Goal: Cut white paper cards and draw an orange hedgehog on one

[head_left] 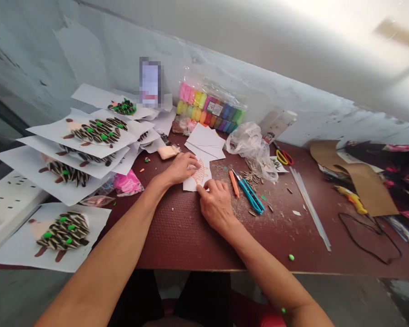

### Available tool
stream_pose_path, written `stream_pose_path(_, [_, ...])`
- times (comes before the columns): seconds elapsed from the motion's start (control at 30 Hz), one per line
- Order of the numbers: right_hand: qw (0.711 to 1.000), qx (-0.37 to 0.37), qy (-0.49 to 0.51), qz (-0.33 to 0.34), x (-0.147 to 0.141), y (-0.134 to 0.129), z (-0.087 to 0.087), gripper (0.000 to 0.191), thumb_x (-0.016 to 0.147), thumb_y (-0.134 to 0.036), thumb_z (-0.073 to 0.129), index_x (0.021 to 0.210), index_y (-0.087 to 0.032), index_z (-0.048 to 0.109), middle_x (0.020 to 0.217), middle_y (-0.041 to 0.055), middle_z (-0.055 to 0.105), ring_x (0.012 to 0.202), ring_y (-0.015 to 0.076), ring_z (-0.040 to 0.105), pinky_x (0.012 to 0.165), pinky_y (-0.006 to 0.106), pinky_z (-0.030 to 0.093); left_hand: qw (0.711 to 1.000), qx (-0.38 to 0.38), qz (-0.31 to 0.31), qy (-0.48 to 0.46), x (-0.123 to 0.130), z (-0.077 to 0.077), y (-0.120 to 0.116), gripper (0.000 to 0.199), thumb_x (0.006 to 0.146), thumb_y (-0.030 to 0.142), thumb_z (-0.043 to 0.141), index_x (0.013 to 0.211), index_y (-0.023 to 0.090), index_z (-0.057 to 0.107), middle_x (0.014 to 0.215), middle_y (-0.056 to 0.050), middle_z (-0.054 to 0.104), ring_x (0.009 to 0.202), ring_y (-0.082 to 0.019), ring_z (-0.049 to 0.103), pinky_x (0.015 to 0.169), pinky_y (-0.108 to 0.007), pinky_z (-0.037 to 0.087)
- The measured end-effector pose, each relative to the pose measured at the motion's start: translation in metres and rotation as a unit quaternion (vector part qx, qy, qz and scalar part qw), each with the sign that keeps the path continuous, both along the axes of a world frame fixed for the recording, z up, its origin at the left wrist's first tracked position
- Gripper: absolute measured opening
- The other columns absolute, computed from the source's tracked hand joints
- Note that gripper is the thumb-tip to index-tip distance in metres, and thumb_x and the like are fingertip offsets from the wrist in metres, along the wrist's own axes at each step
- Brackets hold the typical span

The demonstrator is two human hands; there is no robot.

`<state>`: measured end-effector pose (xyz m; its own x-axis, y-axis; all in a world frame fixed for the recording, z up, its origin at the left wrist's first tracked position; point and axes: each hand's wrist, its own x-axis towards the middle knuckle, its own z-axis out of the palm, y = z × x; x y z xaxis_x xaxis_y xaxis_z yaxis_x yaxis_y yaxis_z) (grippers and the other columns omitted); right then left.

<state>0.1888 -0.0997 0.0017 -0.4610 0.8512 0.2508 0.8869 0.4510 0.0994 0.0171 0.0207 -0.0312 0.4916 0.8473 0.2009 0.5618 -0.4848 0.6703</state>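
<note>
A small white sheet of paper (190,183) lies on the dark red table, with an orange line drawing (200,175) of a rounded, spiky body on it. My left hand (182,168) rests over the sheet's left side, fingers stretched out and lying on the paper. At the lower right edge of the same sheet is my right hand (217,202), its fingers curled and its thumb against the paper. Just right of that hand lie an orange marker (234,184) and a teal utility knife (250,195). More blank white paper (204,138) is behind the drawing.
Stacked sheets with seed-covered hedgehogs (98,131) fill the left, beside a white power strip (7,200). Behind are a phone (150,81), coloured clay packs (209,109) and a plastic bag (247,141). Rightward lie scissors (283,157), glue sticks (310,206) and a yellow glue gun (352,200).
</note>
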Motion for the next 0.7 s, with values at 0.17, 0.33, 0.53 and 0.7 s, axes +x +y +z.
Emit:
stream_pose_path(0.17, [1.0,-0.011,0.01,0.014,0.0002,0.0004,0.0009,0.02,0.094,-0.012,0.053,0.095,-0.018,0.072,0.097,0.0082,0.063,0.087,0.0214,0.047,0.083,0.036,0.031,1.0,-0.001,0.004,0.005,0.0005,0.0004,-0.0006,0.022,0.084,0.02,0.06,0.099,0.022,0.077,0.116,-0.006,0.065,0.116,-0.025,0.056,0.11,-0.044,0.039])
stream_pose_path(0.33, [0.999,-0.016,0.034,-0.019,0.0022,0.0022,0.0057,0.026,0.093,-0.013,0.054,0.11,-0.02,0.072,0.102,0.009,0.063,0.09,0.0223,0.047,0.082,0.036,0.031,1.0,-0.006,0.005,0.005,0.0006,0.0019,-0.0015,0.023,0.084,0.02,0.06,0.099,0.023,0.077,0.117,-0.006,0.065,0.116,-0.025,0.055,0.11,-0.044,0.039])
stream_pose_path(0.53, [0.997,-0.057,0.038,-0.036,0.0029,0.0053,0.0065,0.036,0.096,-0.012,0.05,0.126,-0.023,0.068,0.108,0.0107,0.061,0.094,0.0235,0.047,0.082,0.036,0.031,1.0,-0.01,0.004,0.005,0.0008,0.0024,-0.0018,0.023,0.084,0.021,0.059,0.099,0.022,0.077,0.119,-0.007,0.065,0.117,-0.026,0.055,0.111,-0.046,0.038])
stream_pose_path(0.7, [0.995,-0.076,0.045,-0.036,0.0034,0.0071,0.0041,0.033,0.096,-0.011,0.05,0.118,-0.025,0.07,0.108,0.0095,0.06,0.095,0.0234,0.046,0.081,0.035,0.031,1.0,-0.011,0.003,0.0,0.0007,0.0022,-0.0017,0.022,0.085,0.021,0.059,0.098,0.024,0.077,0.118,-0.006,0.065,0.116,-0.025,0.055,0.11,-0.045,0.038])
